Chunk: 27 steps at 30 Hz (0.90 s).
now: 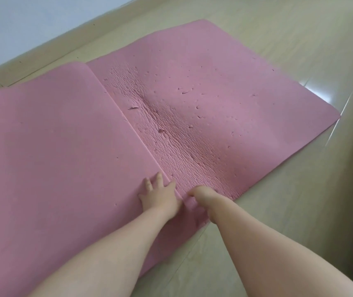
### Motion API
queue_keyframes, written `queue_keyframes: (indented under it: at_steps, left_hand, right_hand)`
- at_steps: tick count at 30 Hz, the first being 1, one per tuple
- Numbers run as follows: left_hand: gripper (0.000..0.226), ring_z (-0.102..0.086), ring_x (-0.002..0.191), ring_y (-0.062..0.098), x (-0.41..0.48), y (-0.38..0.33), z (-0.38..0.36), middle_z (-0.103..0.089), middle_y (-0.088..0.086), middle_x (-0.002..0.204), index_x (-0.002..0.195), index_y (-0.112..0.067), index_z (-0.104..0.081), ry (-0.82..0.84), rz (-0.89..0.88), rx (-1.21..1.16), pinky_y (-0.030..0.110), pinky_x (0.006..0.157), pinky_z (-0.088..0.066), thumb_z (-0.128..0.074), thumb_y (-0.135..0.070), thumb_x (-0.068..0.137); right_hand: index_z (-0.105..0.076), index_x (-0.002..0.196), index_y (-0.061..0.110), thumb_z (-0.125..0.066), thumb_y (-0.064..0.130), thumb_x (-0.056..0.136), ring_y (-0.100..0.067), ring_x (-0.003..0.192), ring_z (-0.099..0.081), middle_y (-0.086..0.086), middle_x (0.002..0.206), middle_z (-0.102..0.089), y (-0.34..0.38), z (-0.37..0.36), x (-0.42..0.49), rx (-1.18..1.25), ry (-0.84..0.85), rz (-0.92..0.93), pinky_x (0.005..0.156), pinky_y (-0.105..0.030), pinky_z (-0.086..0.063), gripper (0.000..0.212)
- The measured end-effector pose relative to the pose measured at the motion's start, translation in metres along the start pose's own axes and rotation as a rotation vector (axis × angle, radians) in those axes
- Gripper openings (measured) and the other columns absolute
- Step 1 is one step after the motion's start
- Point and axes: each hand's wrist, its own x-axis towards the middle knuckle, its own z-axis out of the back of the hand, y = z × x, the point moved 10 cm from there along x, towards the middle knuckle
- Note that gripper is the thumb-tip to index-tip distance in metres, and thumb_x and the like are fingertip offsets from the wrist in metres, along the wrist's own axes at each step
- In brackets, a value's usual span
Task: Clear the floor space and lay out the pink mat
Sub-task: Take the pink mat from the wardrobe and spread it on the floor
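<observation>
Pressing down on the pink mat (214, 82) at its fold

The mat lies on the pale wooden floor (278, 211). Its far part is spread flat with the dimpled side up, and its left part is folded over, so a smooth flap covers the near left. My left hand (160, 198) rests flat on that flap, fingers spread, right at the flap's edge. My right hand (202, 195) sits just beside it on the dimpled layer (fingers curled under, so I cannot tell whether they pinch anything). A white wall (21, 28) runs behind
</observation>
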Motion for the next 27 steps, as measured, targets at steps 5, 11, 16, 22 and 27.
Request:
queue_keyframes:
  at_steps: [5,11,16,22,27]
  left_hand:
    - [0.044,0.005,0.147,0.04,-0.013,0.004,-0.008,0.002,0.002,0.16,0.128,-0.036,-0.043,0.009,-0.085,-0.024,0.059,0.114,-0.018,-0.047,-0.053,0.088]
    - [0.031,-0.029,0.133,0.031,-0.014,0.013,0.014,-0.033,0.004,0.139,0.095,-0.026,-0.052,-0.186,-0.013,-0.16,0.047,0.105,-0.034,-0.056,-0.054,0.08]
    - [0.041,-0.041,0.124,0.033,-0.017,0.013,0.021,-0.041,0.01,0.127,0.114,-0.021,-0.053,-0.201,0.114,-0.216,0.04,0.098,-0.04,-0.063,-0.038,0.078]
    - [0.018,-0.056,0.104,0.03,-0.017,0.026,0.038,-0.061,0.01,0.108,0.09,-0.021,-0.048,-0.186,0.071,-0.463,0.03,0.083,-0.044,-0.049,-0.006,0.081]
    - [0.022,-0.06,0.095,0.03,-0.038,0.042,0.054,-0.055,0.0,0.087,0.079,-0.024,-0.051,-0.188,0.057,-0.616,0.029,0.072,-0.052,-0.043,-0.004,0.085]
  right_hand:
    - [-0.043,0.138,0.024,-0.05,0.029,0.094,-0.041,0.146,0.001,-0.018,0.159,0.007,0.003,0.001,-0.006,-0.121,-0.071,0.024,0.119,-0.052,-0.01,0.045]
    - [-0.048,0.135,0.021,-0.042,0.024,0.097,-0.034,0.147,-0.003,-0.009,0.159,-0.016,0.007,-0.006,-0.02,-0.122,-0.153,0.187,0.119,-0.046,-0.004,0.039]
    - [-0.053,0.135,0.013,-0.043,0.02,0.097,-0.031,0.137,-0.03,-0.009,0.145,-0.038,-0.003,0.0,-0.026,-0.08,-0.133,0.286,0.118,-0.043,-0.021,0.04]
    - [-0.05,0.138,0.009,-0.045,0.01,0.094,-0.028,0.136,-0.038,-0.007,0.146,-0.043,-0.008,-0.003,-0.028,0.002,-0.111,0.271,0.116,-0.042,-0.027,0.044]
    - [-0.054,0.134,0.015,-0.044,0.013,0.094,-0.027,0.131,-0.046,-0.007,0.14,-0.054,-0.001,-0.03,-0.044,-0.012,-0.103,0.26,0.111,-0.036,-0.036,0.042]
